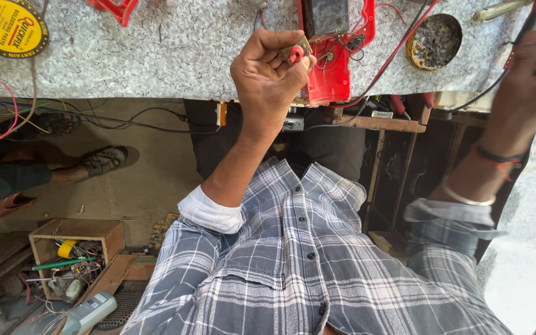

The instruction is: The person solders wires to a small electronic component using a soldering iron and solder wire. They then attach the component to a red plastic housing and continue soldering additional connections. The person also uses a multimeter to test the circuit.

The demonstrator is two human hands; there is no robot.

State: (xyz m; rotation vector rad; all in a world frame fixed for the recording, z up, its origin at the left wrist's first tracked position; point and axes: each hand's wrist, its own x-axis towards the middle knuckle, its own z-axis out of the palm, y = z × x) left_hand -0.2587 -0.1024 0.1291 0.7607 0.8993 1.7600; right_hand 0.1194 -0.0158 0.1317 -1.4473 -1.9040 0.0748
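- The picture looks upside down, because the head camera looks down over the person's own checked shirt (293, 267)
- The left hand (269, 77) is curled into a tight fist above the speckled grey worktop (156, 56)
- Its thumb and fingers pinch a small metal part with a red round knob (296, 53); the knob pokes out of the fist by the thumb
- That small part is up in the air, just in front of the red plastic device (336, 62) that lies on the worktop
- The right hand (531, 80) is at the right edge and looks blurry
- It is near a red probe with a thin wire (522, 34), and the fingers seem bent around it, but I cannot tell if they really hold it
- The right wrist has a dark thread band and a pale bangle (466, 198)
- A round tin with dark stuff inside (434, 40) sits on the worktop between the two hands
- A yellow round tin lid (7, 26) lies far off at the left corner
- Red and black wires (398, 49) run across the red device
- On the floor is another person's foot in a sandal (97, 161)
- A wooden box full of small parts and wires (75, 251) stands on the floor at the lower left
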